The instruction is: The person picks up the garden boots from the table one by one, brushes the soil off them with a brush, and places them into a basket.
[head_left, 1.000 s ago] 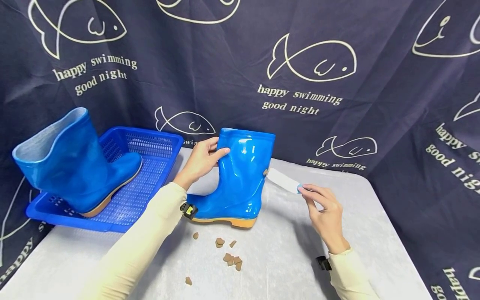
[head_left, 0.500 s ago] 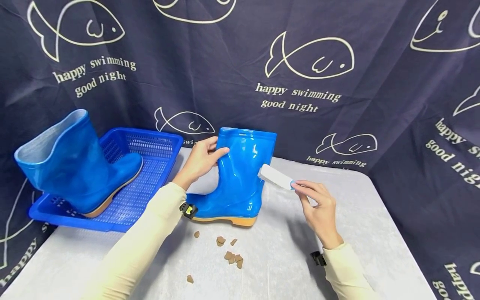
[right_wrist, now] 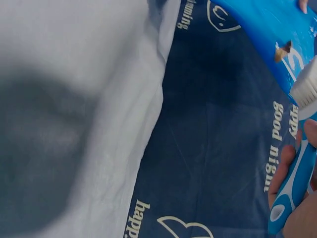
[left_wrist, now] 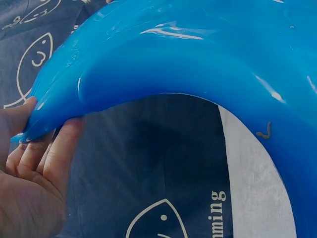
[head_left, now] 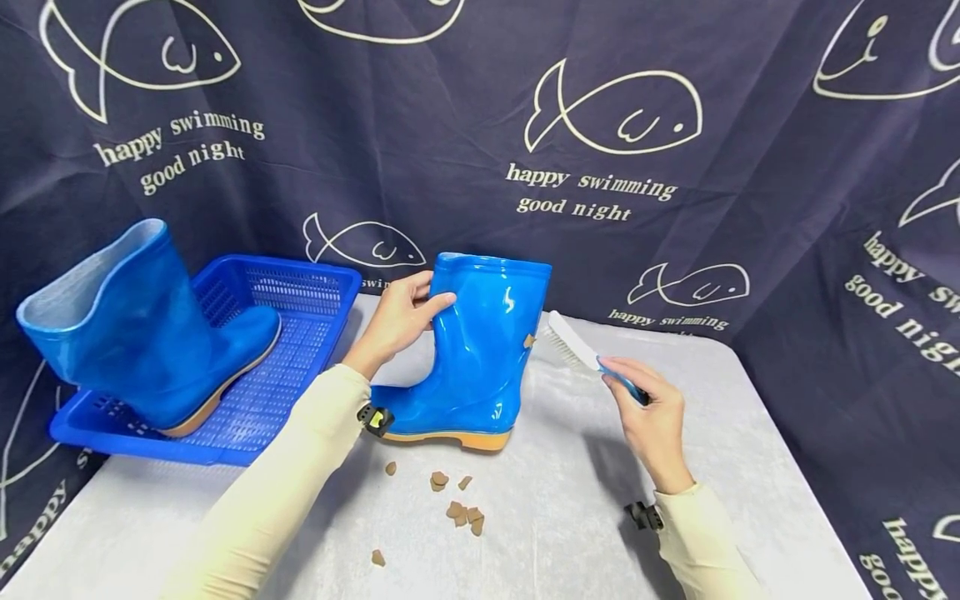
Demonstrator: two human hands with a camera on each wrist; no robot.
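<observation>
While hands (head_left: 397, 325) (head_left: 651, 417) grip boot (head_left: 483, 358) and brush (head_left: 576, 340), backdrop (head_left: 427, 125) reads "happy swimming".

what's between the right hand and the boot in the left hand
The brush, gripped by the right hand, and a brown flake on the back of the boot; the head view shows both.

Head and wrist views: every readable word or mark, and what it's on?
"happy swimming" on the dark backdrop cloth, several copies, some cut off.
"good night" on the same cloth, several copies.
White mark, possibly "S", on the held blue boot: too unclear to be sure.
Yellow-marked device on the left wrist: too small to read.
</observation>
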